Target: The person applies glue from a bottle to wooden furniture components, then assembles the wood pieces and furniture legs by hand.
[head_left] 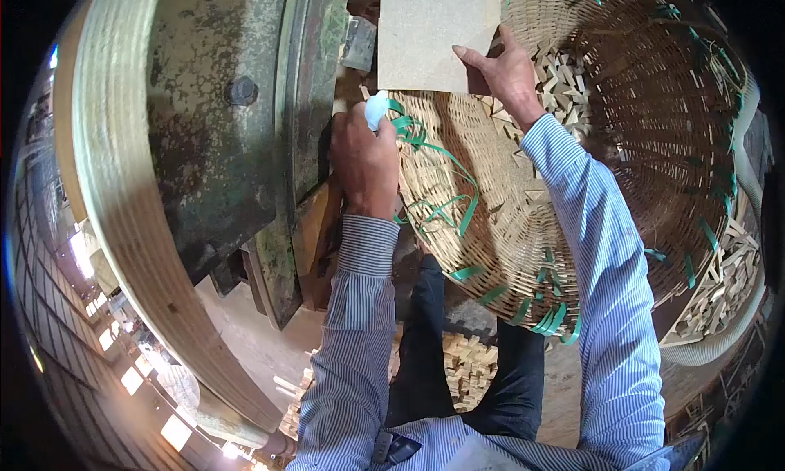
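A flat, pale board (437, 33) lies at the top centre, partly cut off by the frame. My right hand (509, 74) grips its lower right corner, thumb on top and fingers at the edge, partly hidden underneath. Just below the board's left corner is my left hand (366, 156), closed, beside the green-stained metal machine (217, 103). A pale blue-white covering (376, 109) shows at its thumb. What the left fingers hold, if anything, is hidden. A large wicker basket (523, 250) with green strapping lies below the board and holds small wood pieces (560, 87).
A big pale wheel or rim (114, 144) curves along the machine's left side, close to my left arm. Small wood blocks (470, 373) cover the floor near my legs. More offcuts (724, 283) and a ribbed hose (703, 352) lie right of the basket.
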Demonstrator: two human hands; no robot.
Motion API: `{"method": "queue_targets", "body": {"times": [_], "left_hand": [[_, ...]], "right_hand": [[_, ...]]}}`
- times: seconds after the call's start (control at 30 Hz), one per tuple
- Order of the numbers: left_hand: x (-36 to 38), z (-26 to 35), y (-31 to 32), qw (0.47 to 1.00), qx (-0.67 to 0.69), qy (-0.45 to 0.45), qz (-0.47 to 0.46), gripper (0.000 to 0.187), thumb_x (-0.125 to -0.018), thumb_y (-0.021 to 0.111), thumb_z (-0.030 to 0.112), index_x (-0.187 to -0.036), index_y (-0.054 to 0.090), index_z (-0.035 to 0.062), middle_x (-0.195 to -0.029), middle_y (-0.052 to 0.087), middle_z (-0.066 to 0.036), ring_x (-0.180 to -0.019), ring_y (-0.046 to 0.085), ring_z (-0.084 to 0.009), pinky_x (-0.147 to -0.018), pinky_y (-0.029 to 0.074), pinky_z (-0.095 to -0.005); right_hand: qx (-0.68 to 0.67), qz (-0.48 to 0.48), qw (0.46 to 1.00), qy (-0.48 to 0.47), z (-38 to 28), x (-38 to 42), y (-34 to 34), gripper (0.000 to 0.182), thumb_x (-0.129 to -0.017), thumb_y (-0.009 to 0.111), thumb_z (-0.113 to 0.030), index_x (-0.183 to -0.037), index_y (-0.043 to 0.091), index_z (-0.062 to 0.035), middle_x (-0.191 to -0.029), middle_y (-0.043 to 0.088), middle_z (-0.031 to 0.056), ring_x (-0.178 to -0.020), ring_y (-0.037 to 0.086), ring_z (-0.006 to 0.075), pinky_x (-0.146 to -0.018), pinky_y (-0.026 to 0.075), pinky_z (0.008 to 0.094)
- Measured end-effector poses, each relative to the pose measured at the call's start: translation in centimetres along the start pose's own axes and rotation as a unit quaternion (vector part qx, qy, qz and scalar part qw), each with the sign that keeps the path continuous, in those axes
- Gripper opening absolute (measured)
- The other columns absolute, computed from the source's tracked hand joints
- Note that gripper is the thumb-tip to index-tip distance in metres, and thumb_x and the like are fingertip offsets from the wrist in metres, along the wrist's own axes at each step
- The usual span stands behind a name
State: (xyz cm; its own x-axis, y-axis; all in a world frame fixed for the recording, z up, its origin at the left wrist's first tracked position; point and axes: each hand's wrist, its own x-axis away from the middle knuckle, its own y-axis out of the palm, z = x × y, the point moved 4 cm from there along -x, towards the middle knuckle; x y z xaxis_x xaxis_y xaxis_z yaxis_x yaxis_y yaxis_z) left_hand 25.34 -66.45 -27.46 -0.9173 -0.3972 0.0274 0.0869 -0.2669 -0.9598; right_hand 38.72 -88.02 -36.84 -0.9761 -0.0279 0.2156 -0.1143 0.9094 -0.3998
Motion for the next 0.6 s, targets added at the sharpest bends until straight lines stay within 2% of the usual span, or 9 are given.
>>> {"method": "queue_targets", "body": {"times": [0.1,0.27,0.43,0.5,0.57,0.6], "left_hand": [[0.0,0.1,0.2,1.000,0.005,0.027,0.012,0.032,-0.093,0.068,0.020,-0.114,0.069,-0.0031,-0.105,0.066,-0.023,-0.099,0.067,-0.0420,-0.084,0.055,-0.0522],[-0.3,0.1,0.1,1.000,0.011,-0.013,-0.014,0.038,-0.096,0.066,0.023,-0.117,0.066,-0.0086,-0.107,0.066,-0.025,-0.101,0.067,-0.0422,-0.086,0.055,-0.0524],[0.4,0.0,-0.1,1.000,0.008,-0.001,-0.012,0.036,-0.095,0.065,0.023,-0.114,0.067,-0.0084,-0.105,0.066,-0.025,-0.099,0.067,-0.0428,-0.084,0.055,-0.0523],[0.7,-0.1,-0.1,1.000,0.004,0.015,0.000,0.036,-0.095,0.065,0.023,-0.114,0.067,-0.0081,-0.104,0.066,-0.026,-0.098,0.067,-0.0430,-0.083,0.055,-0.0523],[-0.2,-0.3,0.5,0.999,0.030,0.002,-0.011,0.032,-0.095,0.067,0.020,-0.113,0.067,-0.0061,-0.103,0.065,-0.025,-0.096,0.067,-0.0426,-0.081,0.054,-0.0525],[-0.6,-0.2,0.6,0.999,0.036,0.010,0.004,0.032,-0.095,0.067,0.020,-0.113,0.067,-0.0061,-0.103,0.065,-0.025,-0.096,0.067,-0.0426,-0.081,0.054,-0.0525]], "right_hand": [[0.031,0.020,0.999,-0.003,0.2,0.0,0.1,0.080,-0.079,0.090,-0.045,-0.132,0.058,0.0048,-0.117,0.073,0.0258,-0.105,0.074,0.0360,-0.095,0.058,0.0443],[0.041,0.020,0.999,-0.003,1.6,-0.6,0.6,0.084,-0.078,0.090,-0.050,-0.133,0.057,0.0045,-0.117,0.073,0.0258,-0.105,0.074,0.0371,-0.095,0.059,0.0450],[0.071,0.038,0.997,0.004,0.8,-0.2,0.3,0.085,-0.078,0.089,-0.053,-0.133,0.057,0.0041,-0.117,0.073,0.0259,-0.105,0.074,0.0377,-0.095,0.058,0.0456],[0.066,-0.011,0.997,0.039,0.4,-0.3,0.0,0.083,-0.079,0.089,-0.049,-0.133,0.056,0.0038,-0.116,0.074,0.0255,-0.106,0.074,0.0370,-0.095,0.058,0.0456],[-0.002,0.025,0.999,-0.024,1.5,-0.7,0.6,0.078,-0.079,0.090,-0.044,-0.132,0.056,0.0036,-0.114,0.074,0.0247,-0.105,0.074,0.0365,-0.094,0.057,0.0450],[-0.005,0.008,1.000,0.002,0.6,-0.5,0.2,0.075,-0.079,0.090,-0.040,-0.130,0.057,0.0033,-0.112,0.074,0.0239,-0.103,0.074,0.0367,-0.093,0.057,0.0446]]}}
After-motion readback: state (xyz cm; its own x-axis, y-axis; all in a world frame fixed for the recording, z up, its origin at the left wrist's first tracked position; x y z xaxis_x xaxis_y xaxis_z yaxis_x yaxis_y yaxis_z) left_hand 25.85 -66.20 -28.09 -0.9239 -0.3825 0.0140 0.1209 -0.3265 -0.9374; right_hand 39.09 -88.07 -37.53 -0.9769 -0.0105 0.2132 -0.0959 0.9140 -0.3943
